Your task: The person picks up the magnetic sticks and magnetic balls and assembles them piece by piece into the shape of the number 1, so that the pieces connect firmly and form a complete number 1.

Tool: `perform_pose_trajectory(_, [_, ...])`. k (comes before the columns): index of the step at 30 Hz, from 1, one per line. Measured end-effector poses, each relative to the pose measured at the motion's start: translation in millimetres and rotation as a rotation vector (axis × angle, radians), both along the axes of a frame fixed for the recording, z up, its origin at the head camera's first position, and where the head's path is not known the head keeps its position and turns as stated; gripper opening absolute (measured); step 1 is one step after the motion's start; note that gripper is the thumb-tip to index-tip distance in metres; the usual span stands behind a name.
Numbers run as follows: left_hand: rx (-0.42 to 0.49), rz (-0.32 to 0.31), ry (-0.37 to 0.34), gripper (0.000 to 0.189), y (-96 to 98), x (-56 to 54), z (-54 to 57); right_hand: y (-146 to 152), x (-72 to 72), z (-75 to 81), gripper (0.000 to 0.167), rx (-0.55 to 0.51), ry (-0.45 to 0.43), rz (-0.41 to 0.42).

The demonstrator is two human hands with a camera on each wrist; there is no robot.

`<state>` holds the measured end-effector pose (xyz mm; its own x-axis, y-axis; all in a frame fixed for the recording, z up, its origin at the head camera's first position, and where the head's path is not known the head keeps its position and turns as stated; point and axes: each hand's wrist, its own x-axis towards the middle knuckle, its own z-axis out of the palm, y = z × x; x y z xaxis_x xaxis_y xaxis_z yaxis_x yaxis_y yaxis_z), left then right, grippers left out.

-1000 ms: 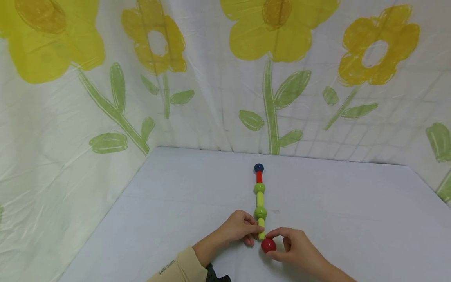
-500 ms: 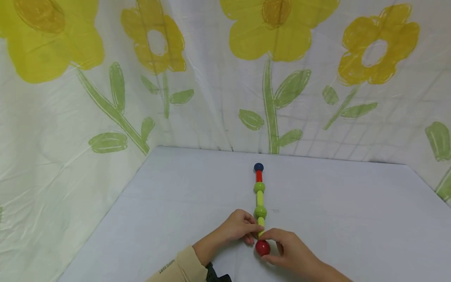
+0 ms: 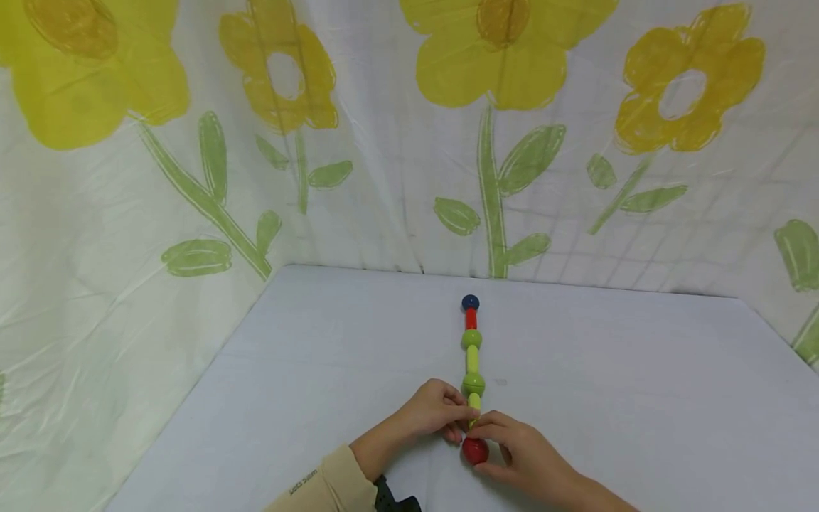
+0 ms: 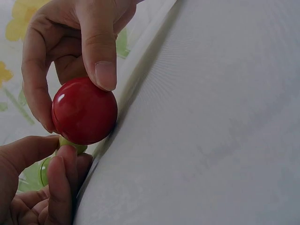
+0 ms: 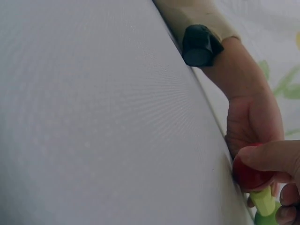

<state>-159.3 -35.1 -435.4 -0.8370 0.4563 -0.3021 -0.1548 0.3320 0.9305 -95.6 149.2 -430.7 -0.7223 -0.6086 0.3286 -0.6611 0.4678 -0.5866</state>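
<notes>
A chain of toy pieces lies on the table: a dark blue ball (image 3: 470,303), a red rod (image 3: 470,318), a green ball (image 3: 471,339), a yellow-green rod (image 3: 472,360), a second green ball (image 3: 473,384) and a nearer yellow-green rod (image 5: 263,201). My left hand (image 3: 433,410) pinches that nearer rod between thumb and fingers. A red ball (image 4: 85,110) sits at the rod's near end, in line with the chain. Thumb and fingers of my right hand (image 3: 527,451) grip this ball from the right and hide part of the joint.
The white-covered table (image 3: 640,384) spreads out around the chain. Behind it hangs a white curtain (image 3: 384,178) printed with yellow flowers. A black band with a device (image 5: 200,46) is on the left wrist, below a beige sleeve (image 3: 333,483).
The red ball has moved left in my right hand, from right of the rod's near end to in line with it. My left hand has stayed in place on the rod.
</notes>
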Motion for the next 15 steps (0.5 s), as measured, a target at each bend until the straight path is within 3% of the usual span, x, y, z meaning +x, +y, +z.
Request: perform_pose_trajectory(15, [0.019,-0.013,-0.003,0.016,0.2,-0.9,-0.7,0.5,-1.5,-6.4,0.030,-0.008,0.077,-0.014])
